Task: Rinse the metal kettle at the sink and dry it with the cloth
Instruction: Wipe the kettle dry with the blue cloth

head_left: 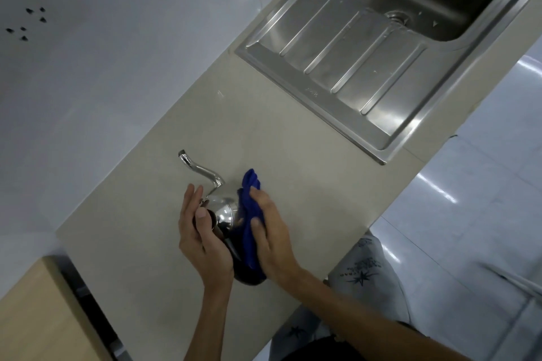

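The shiny metal kettle (224, 214) stands on the beige counter (264, 132), its long curved spout pointing up and to the left. My left hand (202, 240) rests against the kettle's left side and lid, thumb on the dark knob. My right hand (272, 240) presses a blue cloth (249, 214) against the kettle's right side. The cloth hides most of that side of the kettle. The steel sink (352, 73) lies further along the counter at the upper right, apart from the kettle.
The sink's ribbed drainboard faces the kettle and its basin with the drain sits beyond. A white wall runs along the counter's left side. A wooden cabinet (35, 316) is at the bottom left. Glossy floor tiles (469, 199) lie to the right.
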`<control>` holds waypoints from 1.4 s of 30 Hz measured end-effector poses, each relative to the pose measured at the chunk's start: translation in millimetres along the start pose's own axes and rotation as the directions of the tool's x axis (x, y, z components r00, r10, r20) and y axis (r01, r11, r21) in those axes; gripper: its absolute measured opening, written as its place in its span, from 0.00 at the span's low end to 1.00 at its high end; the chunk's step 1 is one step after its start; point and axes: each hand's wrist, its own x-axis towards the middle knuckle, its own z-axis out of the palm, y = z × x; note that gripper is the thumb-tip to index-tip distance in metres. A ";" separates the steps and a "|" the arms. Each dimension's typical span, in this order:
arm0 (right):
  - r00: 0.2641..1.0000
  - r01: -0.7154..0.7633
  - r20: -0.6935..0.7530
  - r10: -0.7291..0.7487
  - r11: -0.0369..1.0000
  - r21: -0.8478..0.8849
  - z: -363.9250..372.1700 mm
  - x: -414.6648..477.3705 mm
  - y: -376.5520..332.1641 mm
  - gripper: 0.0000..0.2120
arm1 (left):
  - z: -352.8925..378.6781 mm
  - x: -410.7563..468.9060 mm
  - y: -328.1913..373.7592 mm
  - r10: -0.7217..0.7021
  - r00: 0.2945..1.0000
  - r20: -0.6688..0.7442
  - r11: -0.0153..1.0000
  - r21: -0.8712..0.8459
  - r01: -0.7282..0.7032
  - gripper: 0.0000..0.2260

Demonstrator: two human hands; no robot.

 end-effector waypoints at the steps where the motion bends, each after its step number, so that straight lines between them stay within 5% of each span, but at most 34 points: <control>1: 0.997 0.076 0.029 -0.076 0.997 -0.013 4.5 -10.1 1.4 0.21 | 0.3 0.4 0.4 -0.002 1.000 0.000 1.000 0.008 0.002 0.14; 3: 0.978 0.210 0.036 -0.208 0.973 -0.097 3.2 -8.6 19.4 0.22 | 0.7 0.0 1.4 -0.011 1.000 -0.001 1.000 0.012 0.011 0.15; 7: 0.987 -0.014 -0.158 -0.013 0.985 -0.172 -13.0 13.5 30.5 0.14 | -0.2 -0.6 0.7 -0.018 1.000 0.005 1.000 0.001 0.018 0.20; 13: 0.985 0.152 0.101 -0.140 0.981 -0.123 0.2 -18.9 35.6 0.27 | 1.2 -0.2 1.1 -0.014 1.000 -0.004 0.999 0.033 0.014 0.20; 18: 0.991 -0.135 -0.002 0.135 0.991 -0.001 -11.9 -3.8 32.8 0.25 | 1.0 -1.2 1.1 -0.010 1.000 -0.014 1.000 0.029 0.011 0.20; 23: 0.982 0.145 0.144 -0.124 0.978 -0.149 -0.7 -35.1 42.0 0.32 | 1.5 -0.3 0.6 -0.001 1.000 -0.019 0.999 0.040 0.002 0.20; 29: 0.992 -0.115 0.055 0.117 0.992 -0.041 -13.6 -6.1 51.6 0.27 | 0.4 -0.4 -1.0 0.000 1.000 -0.016 0.999 0.037 0.000 0.21; 38: 0.926 0.350 0.177 -0.333 0.934 -0.074 -8.2 4.3 -0.9 0.26 | -0.5 -0.4 -4.8 0.010 1.000 -0.011 1.000 0.029 -0.010 0.22; 40: 0.928 0.360 0.131 -0.348 0.929 -0.085 -4.1 20.3 -3.0 0.25 | -0.8 0.2 -5.8 0.014 1.000 -0.010 1.000 0.021 -0.014 0.22; 42: 0.979 0.197 0.062 -0.193 0.978 -0.067 -4.7 55.7 -1.0 0.23 | -0.6 1.1 -7.0 0.017 1.000 -0.008 1.000 0.018 -0.017 0.21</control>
